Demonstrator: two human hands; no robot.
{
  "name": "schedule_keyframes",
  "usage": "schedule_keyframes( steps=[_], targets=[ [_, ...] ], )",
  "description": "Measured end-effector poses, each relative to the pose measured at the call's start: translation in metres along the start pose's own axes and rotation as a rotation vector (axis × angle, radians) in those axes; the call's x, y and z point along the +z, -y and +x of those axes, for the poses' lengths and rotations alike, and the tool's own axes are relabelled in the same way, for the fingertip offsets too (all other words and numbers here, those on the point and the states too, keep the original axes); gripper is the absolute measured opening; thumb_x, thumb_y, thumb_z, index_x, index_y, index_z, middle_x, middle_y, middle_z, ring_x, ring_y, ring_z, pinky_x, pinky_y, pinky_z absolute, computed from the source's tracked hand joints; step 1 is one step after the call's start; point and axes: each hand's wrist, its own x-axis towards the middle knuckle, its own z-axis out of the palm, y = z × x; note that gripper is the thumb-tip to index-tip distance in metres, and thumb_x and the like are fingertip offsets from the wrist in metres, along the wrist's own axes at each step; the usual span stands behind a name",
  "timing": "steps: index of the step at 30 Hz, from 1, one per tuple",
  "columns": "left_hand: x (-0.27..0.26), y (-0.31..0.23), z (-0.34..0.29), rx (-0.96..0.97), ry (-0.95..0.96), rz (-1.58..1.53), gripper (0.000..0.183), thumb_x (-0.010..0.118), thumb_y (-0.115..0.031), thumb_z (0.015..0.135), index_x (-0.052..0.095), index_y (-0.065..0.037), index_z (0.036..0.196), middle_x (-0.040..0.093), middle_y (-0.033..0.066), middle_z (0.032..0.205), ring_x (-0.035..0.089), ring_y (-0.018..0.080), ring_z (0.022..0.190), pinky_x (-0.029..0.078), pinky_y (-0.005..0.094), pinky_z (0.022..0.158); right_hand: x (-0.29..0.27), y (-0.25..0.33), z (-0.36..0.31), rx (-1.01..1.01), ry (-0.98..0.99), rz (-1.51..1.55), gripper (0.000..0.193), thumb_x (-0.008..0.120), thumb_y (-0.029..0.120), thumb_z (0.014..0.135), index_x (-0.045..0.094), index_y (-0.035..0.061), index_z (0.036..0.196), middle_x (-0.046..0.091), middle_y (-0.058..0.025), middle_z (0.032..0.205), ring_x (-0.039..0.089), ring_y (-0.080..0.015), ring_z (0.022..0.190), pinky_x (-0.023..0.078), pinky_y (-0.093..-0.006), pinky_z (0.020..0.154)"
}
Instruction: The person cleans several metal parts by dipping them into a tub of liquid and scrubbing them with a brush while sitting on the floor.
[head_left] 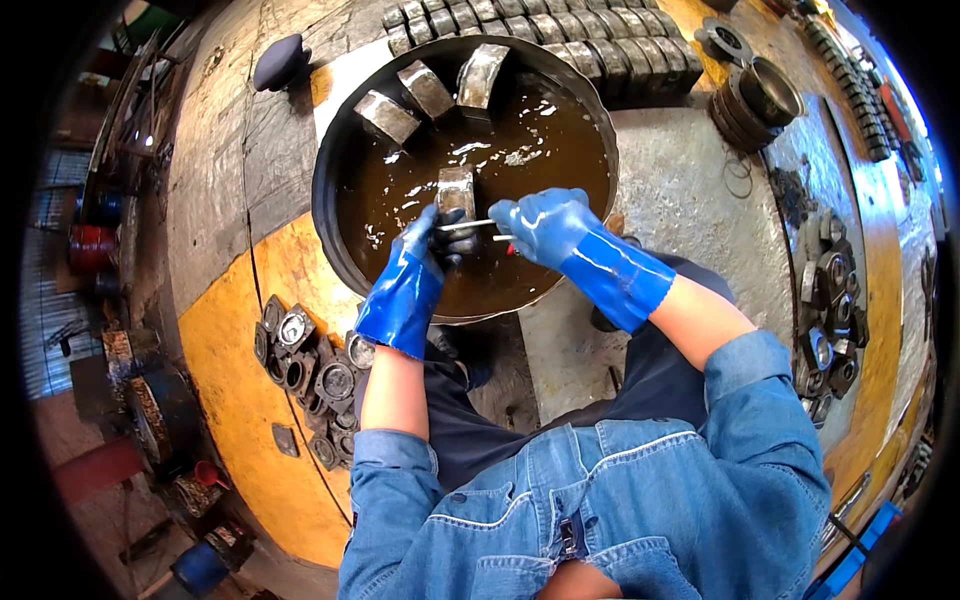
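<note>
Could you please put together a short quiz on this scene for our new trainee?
1. Multiple choice: what sticks out of the right hand?
A) a cloth
B) a thin rod
C) a bottle
2. True or false: the left hand is bare.
3. Count: how many curved metal blocks show above the brown liquid inside the round basin?

Key:
1. B.
2. False; it wears a blue glove.
3. Four: three near the far rim and one beside the left hand.
</note>
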Motion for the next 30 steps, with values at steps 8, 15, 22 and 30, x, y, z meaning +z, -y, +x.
schedule_keyframes(
  steps=[8, 15, 22, 30],
  targets=[
    [0.042, 0.011, -0.009, 0.454, -0.545, 1.136, 0.097, 0.084, -0.041, 0.08, 0.037, 0.0, 0.154, 0.049, 0.0282, 0.149, 0.052, 0.0361, 0.136, 0.044, 0.0399, 0.112, -0.006, -0.065, 0.021, 0.489, -0.158, 0.306, 0.036, 0.05, 0.037, 0.1, 0.074, 0.0114, 0.105, 0.073, -0.0203, 0.096, 0.071, -0.0419, 0.093, 0.057, -0.0496, 0.083],
    [0.073, 0.02, 0.028, 0.26, -0.714, 1.295, 0.089, 0.074, -0.028, 0.082, 0.031, -0.001, 0.155, 0.058, 0.0297, 0.138, 0.059, 0.0429, 0.126, 0.05, 0.0443, 0.105, 0.003, -0.055, 0.037, 0.416, 0.305, 0.287, 0.03, 0.069, 0.014, 0.086, 0.077, 0.0102, 0.114, 0.074, -0.0152, 0.116, 0.072, -0.0354, 0.107, 0.059, -0.0483, 0.085],
    [0.082, 0.032, 0.002, 0.157, -0.669, 1.219, 0.072, 0.076, -0.032, 0.08, 0.044, 0.0, 0.136, 0.067, 0.0276, 0.123, 0.068, 0.0419, 0.112, 0.055, 0.044, 0.096, 0.021, -0.045, 0.023, 0.218, 0.28, 0.201, 0.033, 0.077, 0.016, 0.081, 0.077, 0.0091, 0.113, 0.074, -0.0172, 0.116, 0.072, -0.037, 0.106, 0.06, -0.0467, 0.085],
    [0.057, 0.015, -0.013, -0.001, -0.633, 1.214, 0.089, 0.074, -0.039, 0.079, 0.036, -0.004, 0.152, 0.057, 0.0263, 0.141, 0.058, 0.0431, 0.129, 0.048, 0.0468, 0.108, 0.063, -0.028, 0.05, 0.23, 0.277, 0.058, 0.036, 0.08, 0.018, 0.071, 0.079, 0.0115, 0.107, 0.076, -0.0121, 0.11, 0.074, -0.0343, 0.101, 0.06, -0.0487, 0.081]
  ],
)
